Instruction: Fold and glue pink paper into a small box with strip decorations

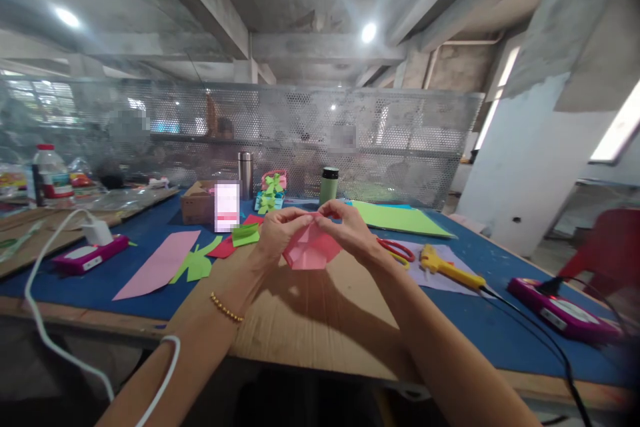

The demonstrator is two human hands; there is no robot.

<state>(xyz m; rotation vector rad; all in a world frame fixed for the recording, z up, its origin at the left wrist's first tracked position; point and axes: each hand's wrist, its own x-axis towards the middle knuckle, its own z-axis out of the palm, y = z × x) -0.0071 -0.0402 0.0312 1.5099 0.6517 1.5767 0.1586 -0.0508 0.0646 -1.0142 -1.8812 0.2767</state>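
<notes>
Coral pink colours the folded paper [306, 255]; the paper strip [159, 264] is paler pink, the leaf cut-out [199, 265] lime green. The bench [457, 310] is blue, the cardboard sheet [310, 330] tan with faint streaks. The glue gun [454, 269] is yellow, its cord [543, 338] black, the bead bracelet [227, 307] gold.

One head-worn view looks forward and down across the blue table [483, 330].

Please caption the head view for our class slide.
Left hand and right hand hold folded pink paper above cardboard.

Pink paper [308, 255], folded, creased, upright above brown cardboard [325, 333], top edge between fingers [331, 225].
</notes>
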